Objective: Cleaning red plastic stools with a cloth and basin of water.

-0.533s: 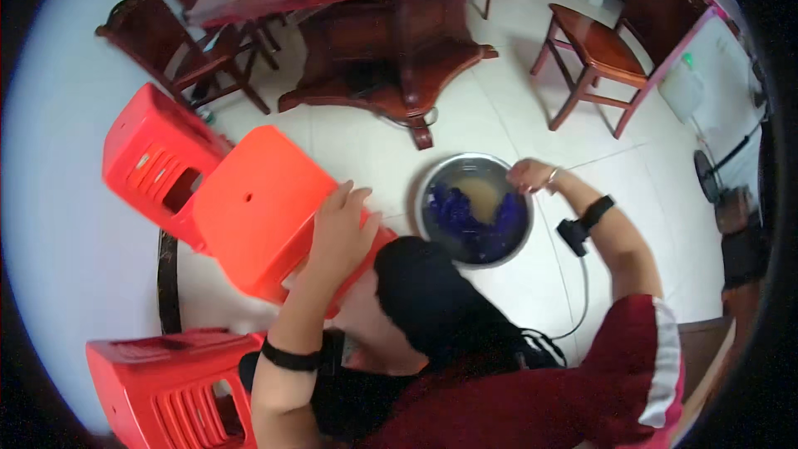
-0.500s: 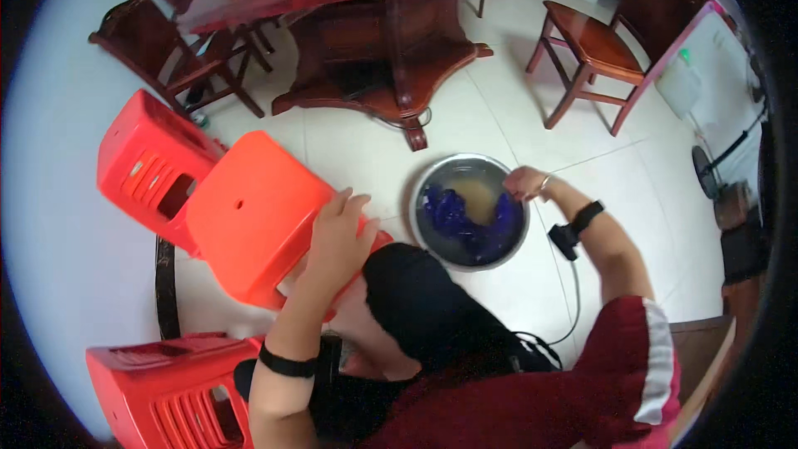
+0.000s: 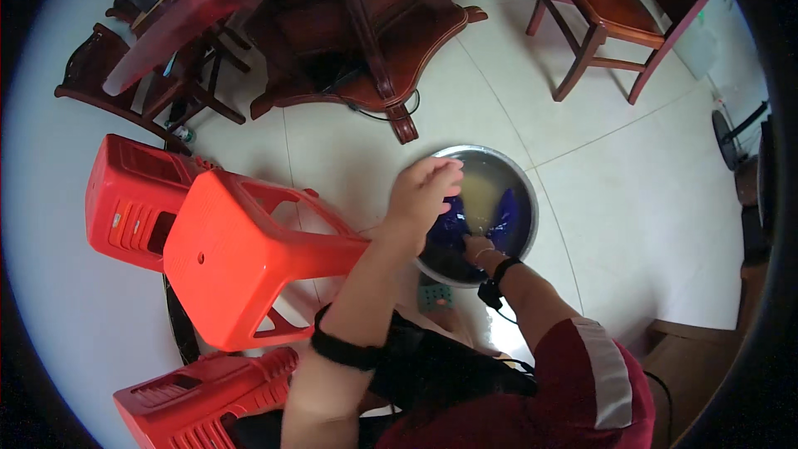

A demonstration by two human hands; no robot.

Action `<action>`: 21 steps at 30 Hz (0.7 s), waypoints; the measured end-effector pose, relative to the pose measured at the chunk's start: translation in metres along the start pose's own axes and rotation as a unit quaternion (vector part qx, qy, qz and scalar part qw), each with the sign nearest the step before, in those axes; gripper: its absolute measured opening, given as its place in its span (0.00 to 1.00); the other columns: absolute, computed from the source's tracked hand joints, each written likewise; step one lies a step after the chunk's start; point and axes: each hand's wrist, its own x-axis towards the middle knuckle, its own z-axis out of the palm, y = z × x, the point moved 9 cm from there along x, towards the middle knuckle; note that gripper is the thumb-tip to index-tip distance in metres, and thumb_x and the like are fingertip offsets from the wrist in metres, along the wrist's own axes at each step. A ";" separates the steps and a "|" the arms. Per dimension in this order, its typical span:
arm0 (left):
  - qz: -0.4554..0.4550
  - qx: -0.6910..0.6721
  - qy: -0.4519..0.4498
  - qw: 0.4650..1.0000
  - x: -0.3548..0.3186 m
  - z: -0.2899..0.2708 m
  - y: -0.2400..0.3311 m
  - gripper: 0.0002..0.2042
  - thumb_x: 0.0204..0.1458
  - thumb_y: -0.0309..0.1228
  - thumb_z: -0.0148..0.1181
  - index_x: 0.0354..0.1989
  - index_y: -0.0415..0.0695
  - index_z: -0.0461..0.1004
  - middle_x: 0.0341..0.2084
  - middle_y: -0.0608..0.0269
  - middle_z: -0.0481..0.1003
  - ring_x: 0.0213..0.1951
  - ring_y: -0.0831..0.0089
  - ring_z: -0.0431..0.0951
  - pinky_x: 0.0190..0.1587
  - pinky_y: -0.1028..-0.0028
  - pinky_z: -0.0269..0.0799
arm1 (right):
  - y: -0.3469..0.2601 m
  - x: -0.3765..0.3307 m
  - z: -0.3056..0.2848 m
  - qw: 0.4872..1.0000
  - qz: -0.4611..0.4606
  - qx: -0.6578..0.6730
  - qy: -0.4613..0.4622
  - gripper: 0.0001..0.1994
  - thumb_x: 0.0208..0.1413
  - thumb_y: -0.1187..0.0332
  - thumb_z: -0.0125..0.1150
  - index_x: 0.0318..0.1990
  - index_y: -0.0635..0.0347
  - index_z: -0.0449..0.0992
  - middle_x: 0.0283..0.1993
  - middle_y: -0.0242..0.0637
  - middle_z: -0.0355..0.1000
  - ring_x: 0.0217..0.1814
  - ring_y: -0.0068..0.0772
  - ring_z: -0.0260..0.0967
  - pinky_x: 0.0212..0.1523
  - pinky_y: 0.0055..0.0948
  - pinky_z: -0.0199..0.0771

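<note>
A round metal basin (image 3: 532, 199) on the floor holds cloudy, yellowish water. Dark blue cloth (image 3: 504, 218) lies soaking in it, part of it on either side of a paler patch of water. My right hand (image 3: 477, 247) reaches into the near part of the basin, at the cloth. Its fingertips are hidden, so I cannot tell whether it grips the cloth. Over the basin's left rim my left hand (image 3: 422, 198) hovers with loosely bent fingers slightly apart, holding nothing. It hides some of the cloth and rim.
Red plastic stools (image 3: 224, 258) stand close on my left, one beside my left forearm. Beyond the basin is a dark wooden table base (image 3: 391, 91) with a cable at its foot. A wooden chair (image 3: 603, 12) stands at the far right. A black fan-like object (image 3: 725, 140) is by the right wall.
My left hand has moved from the red stool to above the basin's left rim. My right hand has gone from the right rim down into the near part of the basin.
</note>
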 end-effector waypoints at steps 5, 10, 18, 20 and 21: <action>-0.095 -0.257 -0.017 0.962 0.038 0.018 -0.072 0.22 0.50 0.38 0.57 0.53 0.43 0.65 0.47 0.56 0.70 0.47 0.62 0.71 0.49 0.63 0.67 | 0.005 -0.013 -0.020 0.990 0.023 0.125 0.065 0.13 0.53 0.61 0.51 0.41 0.58 0.73 0.43 0.48 0.72 0.46 0.51 0.70 0.46 0.42 0.69; -0.147 -0.362 0.053 0.919 0.059 0.038 -0.138 0.19 0.54 0.35 0.50 0.53 0.43 0.64 0.50 0.55 0.66 0.51 0.60 0.66 0.53 0.60 0.64 | 0.029 -0.030 -0.095 0.876 0.056 0.446 0.177 0.15 0.58 0.58 0.49 0.40 0.61 0.73 0.40 0.43 0.74 0.41 0.42 0.70 0.46 0.31 0.67; 0.082 0.072 0.046 0.993 0.082 0.040 -0.156 0.27 0.48 0.16 0.45 0.58 0.51 0.62 0.50 0.64 0.68 0.52 0.74 0.67 0.53 0.73 0.63 | -0.077 -0.109 -0.256 0.817 -0.228 0.529 -0.026 0.19 0.47 0.75 0.59 0.50 0.60 0.68 0.44 0.29 0.68 0.45 0.20 0.64 0.47 0.20 0.64; 0.195 0.034 0.016 0.980 0.067 0.056 -0.107 0.20 0.43 0.20 0.52 0.49 0.42 0.68 0.39 0.58 0.72 0.46 0.69 0.71 0.51 0.71 0.64 | -0.068 -0.113 -0.273 0.832 -0.244 0.495 -0.057 0.18 0.43 0.76 0.61 0.45 0.60 0.67 0.39 0.28 0.66 0.41 0.20 0.63 0.45 0.21 0.65; 0.194 0.033 0.019 0.980 0.063 0.052 -0.093 0.20 0.43 0.20 0.52 0.49 0.42 0.68 0.39 0.58 0.72 0.46 0.69 0.71 0.51 0.71 0.64 | -0.073 -0.119 -0.283 0.839 -0.259 0.474 -0.065 0.16 0.42 0.75 0.61 0.41 0.60 0.67 0.35 0.28 0.65 0.37 0.19 0.62 0.42 0.21 0.65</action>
